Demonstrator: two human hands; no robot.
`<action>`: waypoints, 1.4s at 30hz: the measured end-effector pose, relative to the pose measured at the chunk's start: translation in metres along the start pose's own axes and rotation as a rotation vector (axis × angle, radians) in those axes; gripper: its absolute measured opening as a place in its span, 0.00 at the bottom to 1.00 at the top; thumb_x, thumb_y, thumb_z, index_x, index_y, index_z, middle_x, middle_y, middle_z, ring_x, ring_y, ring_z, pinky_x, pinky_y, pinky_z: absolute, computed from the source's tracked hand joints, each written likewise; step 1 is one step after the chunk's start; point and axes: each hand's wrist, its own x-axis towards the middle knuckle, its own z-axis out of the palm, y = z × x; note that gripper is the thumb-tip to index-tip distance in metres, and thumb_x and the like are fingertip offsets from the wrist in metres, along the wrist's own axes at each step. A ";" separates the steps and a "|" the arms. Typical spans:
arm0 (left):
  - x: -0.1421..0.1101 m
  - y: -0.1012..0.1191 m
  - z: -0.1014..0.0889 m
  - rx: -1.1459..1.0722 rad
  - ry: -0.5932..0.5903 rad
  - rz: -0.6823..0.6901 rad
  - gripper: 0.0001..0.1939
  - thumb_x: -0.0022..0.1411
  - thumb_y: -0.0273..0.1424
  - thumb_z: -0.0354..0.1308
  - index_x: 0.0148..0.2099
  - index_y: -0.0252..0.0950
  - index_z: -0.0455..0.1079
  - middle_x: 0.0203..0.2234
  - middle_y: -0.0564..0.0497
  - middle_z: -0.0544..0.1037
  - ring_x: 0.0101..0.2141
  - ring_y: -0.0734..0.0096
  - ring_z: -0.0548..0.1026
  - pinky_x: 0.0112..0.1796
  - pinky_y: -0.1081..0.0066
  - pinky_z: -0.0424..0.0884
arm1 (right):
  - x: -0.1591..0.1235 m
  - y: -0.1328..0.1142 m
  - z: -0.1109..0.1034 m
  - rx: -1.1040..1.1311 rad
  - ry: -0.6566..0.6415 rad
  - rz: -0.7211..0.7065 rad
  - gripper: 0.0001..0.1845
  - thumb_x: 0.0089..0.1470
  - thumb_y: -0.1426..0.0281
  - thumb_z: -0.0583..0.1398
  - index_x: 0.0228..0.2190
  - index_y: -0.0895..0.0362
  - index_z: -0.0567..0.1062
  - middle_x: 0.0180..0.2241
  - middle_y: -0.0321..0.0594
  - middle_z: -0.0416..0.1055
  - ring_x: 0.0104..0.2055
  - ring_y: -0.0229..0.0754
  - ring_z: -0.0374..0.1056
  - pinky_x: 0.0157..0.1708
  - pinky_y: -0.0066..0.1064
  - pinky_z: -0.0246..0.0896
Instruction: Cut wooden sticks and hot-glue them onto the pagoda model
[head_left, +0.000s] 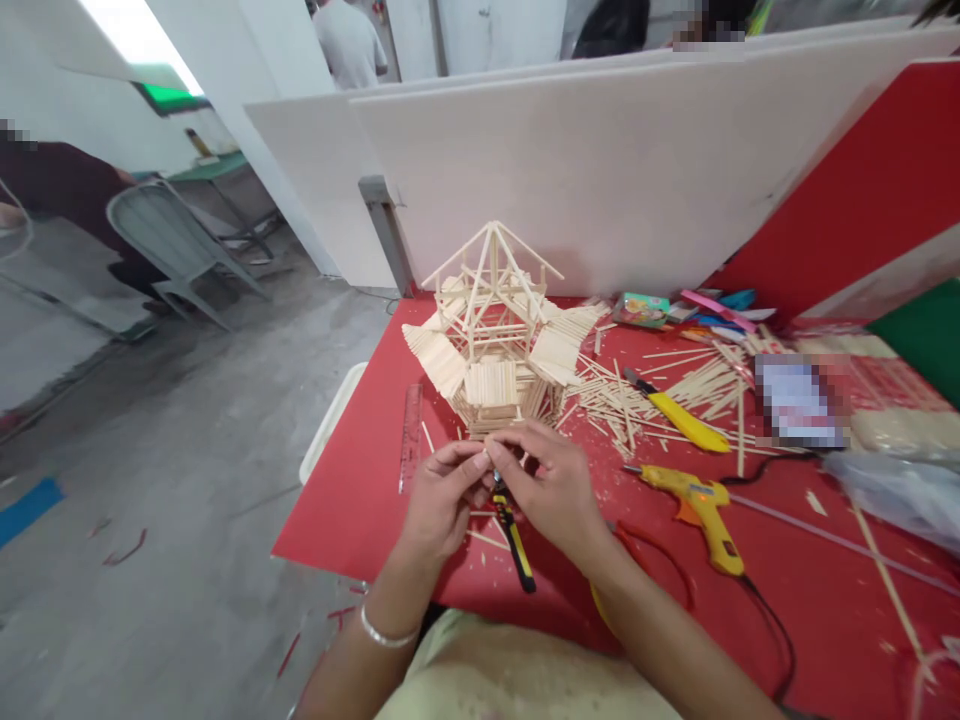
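Pale wooden-stick model with a pointed roof frame (493, 383) stands on the red tabletop (337, 500), just beyond both hands. Nearest, the left hand (439, 500), wearing a silvery bangle (385, 632) at the wrist, meets the right hand (556, 490), fingertips pinched closely together; whether this grip has hold of anything tiny, I cannot tell. A slim black-and-yellow hand tool (516, 548) lies partly beneath them. To the right rests a yellow glue gun (705, 505). Farther on come a transparent ruler (411, 432), a yellow-handled knife (690, 422) and scattered thin sticks (621, 412). White upright boards (570, 170) rise behind; past them is a person in a grey shirt (349, 45).
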 end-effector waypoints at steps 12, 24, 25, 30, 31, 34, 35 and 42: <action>0.028 0.018 -0.012 0.147 0.077 0.086 0.10 0.52 0.35 0.69 0.28 0.32 0.77 0.16 0.55 0.70 0.18 0.83 0.63 0.19 0.81 0.57 | 0.012 0.011 0.003 -0.371 0.014 -0.422 0.15 0.58 0.72 0.61 0.48 0.52 0.76 0.37 0.42 0.76 0.41 0.42 0.69 0.42 0.35 0.67; 0.031 0.011 -0.017 0.259 0.046 0.274 0.11 0.62 0.37 0.62 0.36 0.34 0.79 0.20 0.54 0.70 0.21 0.79 0.65 0.22 0.77 0.59 | 0.017 0.024 0.017 -0.470 0.139 -0.509 0.17 0.56 0.73 0.63 0.48 0.55 0.74 0.36 0.42 0.77 0.40 0.43 0.71 0.42 0.36 0.68; 0.031 0.007 -0.018 0.256 0.062 0.283 0.12 0.62 0.37 0.62 0.42 0.35 0.79 0.20 0.54 0.70 0.21 0.80 0.64 0.22 0.77 0.59 | 0.018 0.024 0.018 -0.471 0.161 -0.497 0.16 0.56 0.73 0.63 0.47 0.55 0.75 0.36 0.42 0.77 0.40 0.42 0.71 0.42 0.36 0.68; 0.028 -0.003 -0.019 0.206 0.102 0.261 0.22 0.62 0.36 0.62 0.57 0.35 0.74 0.19 0.56 0.69 0.19 0.81 0.62 0.21 0.78 0.57 | 0.027 0.024 0.026 -0.534 0.191 -0.486 0.10 0.57 0.73 0.63 0.42 0.57 0.76 0.35 0.41 0.78 0.38 0.40 0.71 0.41 0.34 0.66; 0.028 -0.004 -0.018 0.199 0.100 0.256 0.23 0.62 0.36 0.61 0.58 0.35 0.72 0.19 0.56 0.69 0.19 0.81 0.61 0.20 0.78 0.57 | 0.028 0.024 0.028 -0.545 0.205 -0.488 0.09 0.56 0.73 0.64 0.41 0.57 0.76 0.34 0.41 0.78 0.37 0.40 0.71 0.40 0.34 0.66; 0.029 -0.003 -0.015 0.193 0.089 0.250 0.25 0.63 0.37 0.61 0.61 0.36 0.70 0.18 0.56 0.69 0.18 0.82 0.60 0.19 0.79 0.56 | 0.030 0.023 0.030 -0.568 0.237 -0.492 0.10 0.54 0.73 0.65 0.40 0.58 0.77 0.33 0.40 0.78 0.36 0.40 0.70 0.39 0.34 0.65; 0.029 -0.003 -0.014 0.192 0.087 0.250 0.26 0.63 0.37 0.61 0.61 0.35 0.70 0.18 0.56 0.69 0.17 0.82 0.60 0.19 0.79 0.55 | 0.031 0.023 0.031 -0.574 0.236 -0.494 0.10 0.54 0.73 0.65 0.40 0.59 0.77 0.33 0.40 0.77 0.36 0.40 0.69 0.38 0.34 0.64; 0.035 -0.003 -0.015 0.187 0.067 0.261 0.25 0.64 0.38 0.59 0.61 0.33 0.70 0.17 0.56 0.68 0.17 0.82 0.59 0.18 0.79 0.54 | 0.033 0.028 0.033 -0.567 0.182 -0.478 0.12 0.57 0.72 0.64 0.44 0.59 0.76 0.34 0.41 0.77 0.36 0.39 0.70 0.39 0.34 0.63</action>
